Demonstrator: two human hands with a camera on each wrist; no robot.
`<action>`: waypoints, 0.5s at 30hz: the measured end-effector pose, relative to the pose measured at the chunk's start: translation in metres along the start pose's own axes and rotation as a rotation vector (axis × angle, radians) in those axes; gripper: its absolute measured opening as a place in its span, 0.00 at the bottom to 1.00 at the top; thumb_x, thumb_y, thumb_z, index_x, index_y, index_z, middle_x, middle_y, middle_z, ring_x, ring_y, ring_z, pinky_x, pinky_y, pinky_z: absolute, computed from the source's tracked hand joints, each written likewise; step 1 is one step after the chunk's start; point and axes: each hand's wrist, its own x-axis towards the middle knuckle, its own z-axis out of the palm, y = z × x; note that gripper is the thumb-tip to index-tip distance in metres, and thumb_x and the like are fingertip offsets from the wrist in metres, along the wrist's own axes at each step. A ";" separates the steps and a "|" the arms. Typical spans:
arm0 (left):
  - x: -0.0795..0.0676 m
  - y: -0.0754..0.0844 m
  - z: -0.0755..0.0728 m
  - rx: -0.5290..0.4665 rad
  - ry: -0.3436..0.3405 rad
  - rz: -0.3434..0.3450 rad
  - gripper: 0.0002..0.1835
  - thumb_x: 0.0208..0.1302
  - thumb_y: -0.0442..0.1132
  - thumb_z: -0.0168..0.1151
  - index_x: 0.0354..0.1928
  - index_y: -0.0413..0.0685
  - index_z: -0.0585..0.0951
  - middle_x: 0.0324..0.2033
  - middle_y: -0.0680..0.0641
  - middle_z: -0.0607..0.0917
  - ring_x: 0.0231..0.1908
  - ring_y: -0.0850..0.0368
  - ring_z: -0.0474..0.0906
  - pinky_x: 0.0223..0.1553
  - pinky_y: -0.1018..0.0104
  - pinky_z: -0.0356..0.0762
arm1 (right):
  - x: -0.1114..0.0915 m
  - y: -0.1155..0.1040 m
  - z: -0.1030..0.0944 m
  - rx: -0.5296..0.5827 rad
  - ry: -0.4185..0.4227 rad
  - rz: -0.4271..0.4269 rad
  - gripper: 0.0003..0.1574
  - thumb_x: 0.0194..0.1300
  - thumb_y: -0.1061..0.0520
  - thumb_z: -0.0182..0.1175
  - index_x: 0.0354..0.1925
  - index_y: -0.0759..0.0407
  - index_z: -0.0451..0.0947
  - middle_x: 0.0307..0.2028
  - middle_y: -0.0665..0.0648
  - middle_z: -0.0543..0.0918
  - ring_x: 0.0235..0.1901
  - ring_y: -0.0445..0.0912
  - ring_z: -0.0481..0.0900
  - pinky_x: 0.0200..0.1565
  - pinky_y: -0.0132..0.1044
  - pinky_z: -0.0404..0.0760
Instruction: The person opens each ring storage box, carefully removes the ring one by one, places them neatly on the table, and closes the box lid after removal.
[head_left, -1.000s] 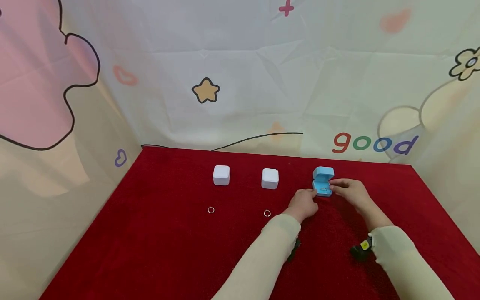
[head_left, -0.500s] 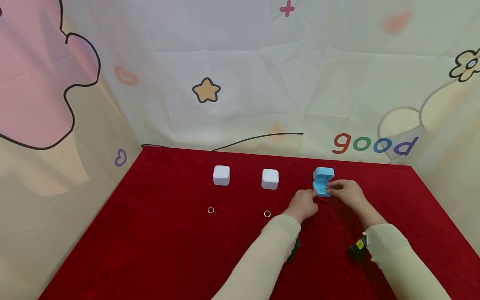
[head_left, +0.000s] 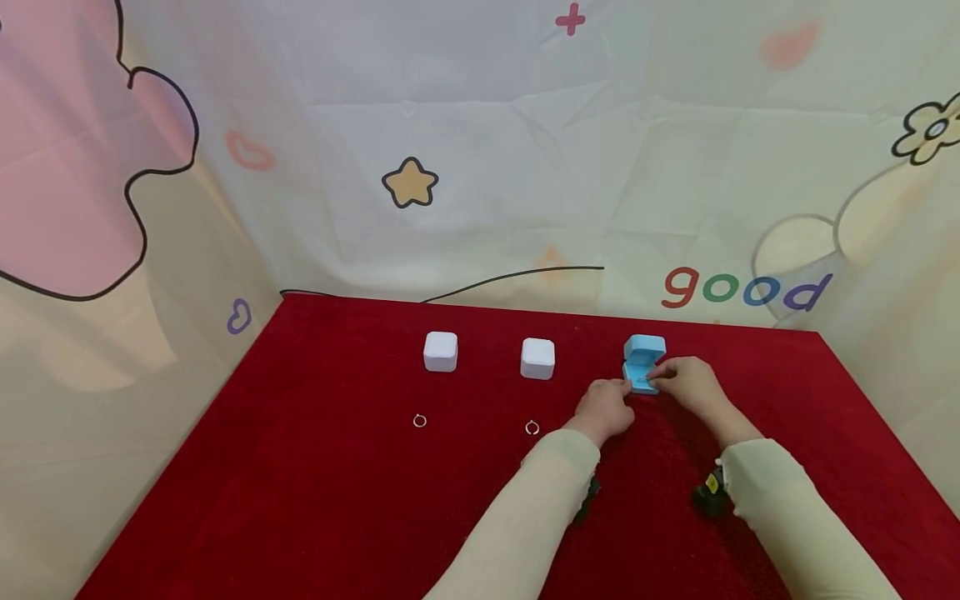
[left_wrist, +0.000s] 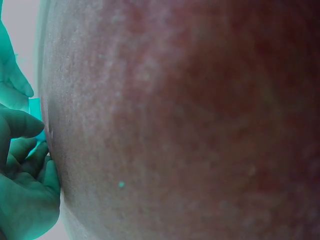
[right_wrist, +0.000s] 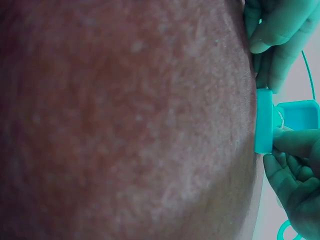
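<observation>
A light blue ring box (head_left: 645, 347) stands with its lid up at the right of the red cloth. My left hand (head_left: 603, 408) holds its left front corner with the fingertips. From the right, my right hand (head_left: 693, 388) reaches in, and its thumb and forefinger pinch the small ring (head_left: 642, 380) at the box's slot. In the right wrist view, part of the ring (right_wrist: 281, 119) shows between the box's base (right_wrist: 264, 122) and the raised lid (right_wrist: 302, 114). The fingertips hide the rest. Only a sliver of the box (left_wrist: 34, 107) appears in the left wrist view.
Two white ring boxes, one at the left (head_left: 440, 352) and one nearer the middle (head_left: 537, 358), stand with lids down. In front of them lie two loose rings, left (head_left: 420, 421) and middle (head_left: 532, 427). A printed curtain (head_left: 495, 167) rises behind the red cloth (head_left: 315, 467).
My right hand has moved left from the blue box's right side to the ring inside it. My left hand stays at the box's corner.
</observation>
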 end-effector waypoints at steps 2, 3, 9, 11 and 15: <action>0.000 -0.001 0.000 0.005 0.002 0.001 0.28 0.73 0.40 0.57 0.74 0.57 0.71 0.72 0.59 0.74 0.73 0.62 0.66 0.69 0.72 0.71 | 0.001 0.000 0.001 -0.012 -0.001 -0.003 0.13 0.68 0.64 0.64 0.45 0.74 0.85 0.45 0.74 0.86 0.41 0.56 0.80 0.37 0.32 0.78; 0.000 -0.001 0.001 0.005 0.003 0.002 0.28 0.73 0.40 0.57 0.74 0.57 0.72 0.72 0.59 0.74 0.73 0.61 0.66 0.69 0.72 0.71 | 0.001 0.000 0.002 -0.018 -0.001 -0.003 0.13 0.67 0.64 0.64 0.45 0.74 0.85 0.44 0.73 0.87 0.41 0.56 0.80 0.36 0.32 0.79; 0.000 -0.001 0.000 0.007 0.005 0.005 0.28 0.73 0.40 0.57 0.74 0.57 0.72 0.72 0.59 0.74 0.73 0.61 0.66 0.68 0.72 0.71 | 0.000 -0.001 0.003 -0.040 0.010 -0.012 0.13 0.67 0.64 0.65 0.44 0.74 0.86 0.42 0.72 0.87 0.40 0.56 0.80 0.37 0.34 0.80; -0.001 -0.001 0.000 0.003 0.006 0.004 0.28 0.73 0.40 0.57 0.74 0.57 0.72 0.72 0.59 0.74 0.73 0.61 0.66 0.68 0.73 0.71 | -0.001 -0.001 0.003 -0.044 0.017 -0.019 0.13 0.67 0.64 0.65 0.44 0.74 0.86 0.42 0.72 0.88 0.40 0.56 0.81 0.37 0.34 0.80; -0.001 0.000 -0.001 -0.007 0.007 0.000 0.28 0.73 0.40 0.57 0.74 0.57 0.72 0.72 0.59 0.74 0.73 0.62 0.65 0.68 0.73 0.71 | -0.001 -0.001 0.003 -0.045 0.028 -0.030 0.13 0.67 0.63 0.65 0.45 0.74 0.86 0.42 0.72 0.88 0.40 0.56 0.81 0.36 0.33 0.79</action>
